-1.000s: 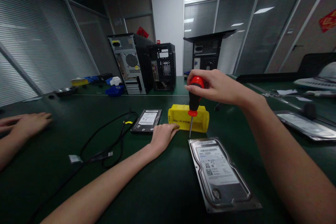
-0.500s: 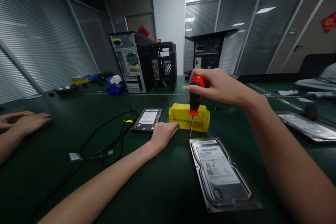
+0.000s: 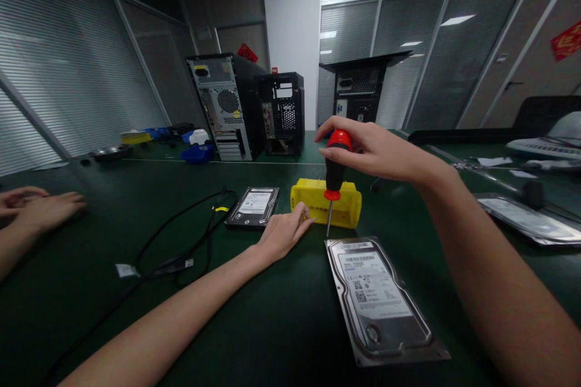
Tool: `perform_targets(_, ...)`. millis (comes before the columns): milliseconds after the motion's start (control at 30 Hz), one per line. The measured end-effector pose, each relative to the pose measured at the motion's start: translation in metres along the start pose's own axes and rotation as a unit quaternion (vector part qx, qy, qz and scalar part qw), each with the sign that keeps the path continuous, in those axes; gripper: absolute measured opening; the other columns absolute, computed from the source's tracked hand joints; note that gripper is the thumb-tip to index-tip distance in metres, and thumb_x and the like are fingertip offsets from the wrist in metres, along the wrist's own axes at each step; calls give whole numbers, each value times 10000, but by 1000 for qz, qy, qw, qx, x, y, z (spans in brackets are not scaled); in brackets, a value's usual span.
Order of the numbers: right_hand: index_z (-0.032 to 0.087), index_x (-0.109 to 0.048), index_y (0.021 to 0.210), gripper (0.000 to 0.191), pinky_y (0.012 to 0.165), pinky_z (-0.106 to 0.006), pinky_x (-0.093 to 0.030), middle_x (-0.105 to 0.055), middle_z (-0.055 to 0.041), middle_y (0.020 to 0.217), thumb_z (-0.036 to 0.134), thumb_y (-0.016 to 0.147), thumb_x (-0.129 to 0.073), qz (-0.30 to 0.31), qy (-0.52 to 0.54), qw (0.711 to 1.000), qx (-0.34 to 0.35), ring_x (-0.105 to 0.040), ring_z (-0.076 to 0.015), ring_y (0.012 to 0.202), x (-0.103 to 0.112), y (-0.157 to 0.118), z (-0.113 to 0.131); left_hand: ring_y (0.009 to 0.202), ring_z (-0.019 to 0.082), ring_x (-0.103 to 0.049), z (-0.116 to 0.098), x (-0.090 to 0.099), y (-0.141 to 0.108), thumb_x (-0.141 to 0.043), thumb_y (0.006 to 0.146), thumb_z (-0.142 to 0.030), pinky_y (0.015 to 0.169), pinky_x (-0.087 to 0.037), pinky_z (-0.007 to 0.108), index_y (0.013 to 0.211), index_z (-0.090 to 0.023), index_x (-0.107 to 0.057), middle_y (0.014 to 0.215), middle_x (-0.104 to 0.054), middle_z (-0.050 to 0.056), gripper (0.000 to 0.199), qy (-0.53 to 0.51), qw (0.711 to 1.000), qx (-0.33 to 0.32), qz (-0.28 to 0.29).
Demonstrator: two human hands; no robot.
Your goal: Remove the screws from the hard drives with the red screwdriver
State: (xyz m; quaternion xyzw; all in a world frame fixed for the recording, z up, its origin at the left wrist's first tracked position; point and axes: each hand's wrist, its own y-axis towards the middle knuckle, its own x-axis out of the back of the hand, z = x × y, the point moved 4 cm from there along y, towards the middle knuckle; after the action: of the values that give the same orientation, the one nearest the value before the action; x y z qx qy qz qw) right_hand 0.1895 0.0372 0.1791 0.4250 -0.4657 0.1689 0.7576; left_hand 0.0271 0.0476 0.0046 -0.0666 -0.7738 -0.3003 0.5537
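In my right hand (image 3: 363,142) is a red and black screwdriver (image 3: 335,169), held upright with the fingers around its handle. The tip of its shaft meets the upper left corner of a silver hard drive (image 3: 381,296), which lies label up on the table. My left hand (image 3: 282,234) rests beside the left end of a yellow plastic bin (image 3: 349,202), its fingers bent and a little apart, with nothing visible in them. Just behind that hand lies a second hard drive (image 3: 254,205). The bin lies on its side behind the screwdriver shaft.
A black USB cable (image 3: 209,242) loops across the table at left. Another person's hands (image 3: 45,208) are at the far left. Computer cases (image 3: 227,106) and a blue bin (image 3: 197,153) stand at the back. Another drive (image 3: 531,217) lies at right.
My left hand's fingers have lifted and spread slightly beside the yellow bin. My right hand's forefinger has risen off the screwdriver handle a little. The screwdriver stays at the drive's corner.
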Motion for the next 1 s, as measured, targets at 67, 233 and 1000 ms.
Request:
perform_targets(67, 193, -476, 1243, 416, 706, -245, -420, -566, -47, 1026, 448, 915, -454, 28, 65, 997, 26, -552, -126, 806, -1, -1, 4, 701, 173, -676, 1, 0, -1, -497, 945, -331, 591, -452, 238, 963, -194, -508, 824, -687, -6, 138, -23, 999, -19, -12)
perform_targets(233, 198, -490, 1218, 482, 685, -251, -405, -561, -43, 1030, 541, 879, -481, 23, 30, 998, 40, -536, -123, 779, 0, 0, 7, 718, 156, -668, 3, 0, -4, -614, 881, -295, 633, -463, 230, 884, -189, -618, 855, -718, 1, 106, -87, 994, -47, -40)
perform_targets(1000, 181, -612, 1017, 415, 564, -238, -350, -586, -11, 781, 543, 882, -462, 62, 2, 997, -44, -497, -86, 617, 15, -10, 2, 629, 137, -693, 6, 4, -5, -563, 914, -228, 676, -494, 234, 1010, -171, -703, 827, -755, 15, 179, -190, 980, -10, -61)
